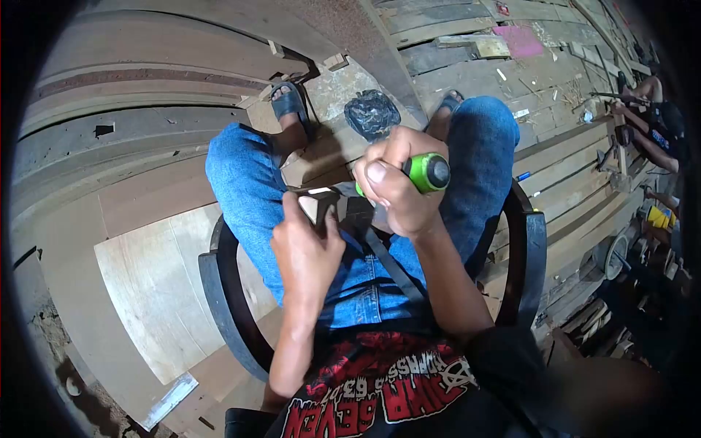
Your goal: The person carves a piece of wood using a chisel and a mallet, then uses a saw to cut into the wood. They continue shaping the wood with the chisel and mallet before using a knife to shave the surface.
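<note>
Over my lap, my left hand [307, 244] is closed around a small wooden block [310, 209], with a pale cut face turned up. My right hand [401, 179] wraps around the green-and-black handle of a chisel [427, 173], its butt end facing up and to the right. The chisel's grey blade points left and meets the block's upper edge near my left fingertips. Part of the handle is hidden by my right fingers. A dark strap [394, 266] hangs below my right hand across the jeans [244, 193].
Dark curved chair arms [232, 314] flank my legs. A black plastic bag [372, 114] lies between my sandalled feet. Large boards [161, 44] stand at left, and a pale plywood sheet [157, 285] lies below them. Another person [650, 120] sits at far right, near stacked planks [569, 190].
</note>
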`<state>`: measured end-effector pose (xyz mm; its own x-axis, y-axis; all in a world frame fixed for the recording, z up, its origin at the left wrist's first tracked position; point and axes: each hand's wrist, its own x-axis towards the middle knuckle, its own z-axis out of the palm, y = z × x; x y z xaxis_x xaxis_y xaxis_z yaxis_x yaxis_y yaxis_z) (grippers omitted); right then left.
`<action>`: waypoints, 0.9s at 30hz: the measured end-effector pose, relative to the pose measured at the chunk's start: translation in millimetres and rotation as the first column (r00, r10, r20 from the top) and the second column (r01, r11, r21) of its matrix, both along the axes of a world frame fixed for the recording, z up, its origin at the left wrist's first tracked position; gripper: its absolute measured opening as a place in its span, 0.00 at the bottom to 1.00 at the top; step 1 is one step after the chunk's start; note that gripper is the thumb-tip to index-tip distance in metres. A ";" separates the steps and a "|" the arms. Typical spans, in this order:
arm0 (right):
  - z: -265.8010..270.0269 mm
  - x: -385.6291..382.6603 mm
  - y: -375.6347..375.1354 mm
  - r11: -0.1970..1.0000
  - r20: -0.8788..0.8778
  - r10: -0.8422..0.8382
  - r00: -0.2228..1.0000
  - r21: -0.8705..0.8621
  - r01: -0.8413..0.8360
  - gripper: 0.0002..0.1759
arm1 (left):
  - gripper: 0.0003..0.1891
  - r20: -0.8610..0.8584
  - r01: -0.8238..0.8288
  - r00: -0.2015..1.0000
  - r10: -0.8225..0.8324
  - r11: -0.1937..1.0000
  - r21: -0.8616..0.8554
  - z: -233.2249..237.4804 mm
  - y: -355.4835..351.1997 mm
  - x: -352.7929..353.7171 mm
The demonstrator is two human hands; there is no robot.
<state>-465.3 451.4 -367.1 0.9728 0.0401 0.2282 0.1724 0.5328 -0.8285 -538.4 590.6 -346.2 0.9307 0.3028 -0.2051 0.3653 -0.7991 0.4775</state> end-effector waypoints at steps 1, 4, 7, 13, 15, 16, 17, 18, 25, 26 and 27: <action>-3.5 -3.1 -4.9 0.999 -0.045 0.035 0.998 0.005 -0.034 0.17 | 0.14 0.062 -0.013 0.998 0.014 1.000 -0.022 0.5 1.7 0.5; 35.9 3.5 -24.3 0.987 0.143 -0.009 0.990 -0.160 0.032 0.13 | 0.14 0.187 0.064 0.981 -0.052 0.996 -0.062 -7.7 8.5 -7.2; 81.4 11.6 -43.4 1.000 0.105 0.015 0.994 -0.017 -0.013 0.12 | 0.14 0.040 0.017 0.999 -0.015 0.998 -0.053 -0.1 2.1 -5.8; -2.0 -1.6 10.6 0.995 -0.182 -0.089 0.979 -0.063 0.079 0.15 | 0.15 0.089 0.031 0.995 -0.034 0.999 0.037 -8.6 -7.2 -7.2; -0.4 -0.7 7.2 0.994 0.046 -0.077 0.996 -0.079 0.081 0.16 | 0.15 0.017 0.019 1.000 -0.019 1.000 -0.020 3.8 -9.2 -1.5; 3.7 -2.2 3.5 0.991 0.048 -0.077 0.996 -0.102 0.082 0.16 | 0.16 0.059 0.042 0.997 -0.043 0.999 0.012 -5.8 -8.3 -5.5; 9.3 0.4 -0.5 0.990 0.034 -0.079 0.996 -0.111 0.082 0.16 | 0.16 0.057 0.042 0.998 -0.042 0.999 -0.007 -6.9 -9.5 -9.8; 21.7 1.7 -5.3 0.990 0.014 -0.103 0.995 -0.092 0.104 0.15 | 0.16 0.072 0.043 0.997 -0.040 0.999 -0.028 -8.8 -11.4 -9.6; 29.4 6.2 3.4 0.984 0.003 -0.162 0.987 -0.077 0.161 0.14 | 0.19 0.069 0.075 0.995 -0.074 0.997 -0.014 -9.5 -10.5 -10.5; 18.0 5.7 6.9 0.986 0.003 -0.134 0.991 -0.096 0.133 0.14 | 0.19 0.050 0.071 0.996 -0.070 0.998 -0.002 -9.1 -10.7 -12.4; 8.2 6.1 10.5 0.988 0.002 -0.106 0.994 -0.116 0.105 0.14 | 0.18 0.071 0.069 0.995 -0.069 0.998 -0.002 -8.9 -10.4 -13.3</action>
<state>-459.2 461.9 -358.9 0.9740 -0.0367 0.2237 0.2187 0.4122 -0.8844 -551.8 580.2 -355.1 0.9616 0.2364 -0.1391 0.2743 -0.8189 0.5042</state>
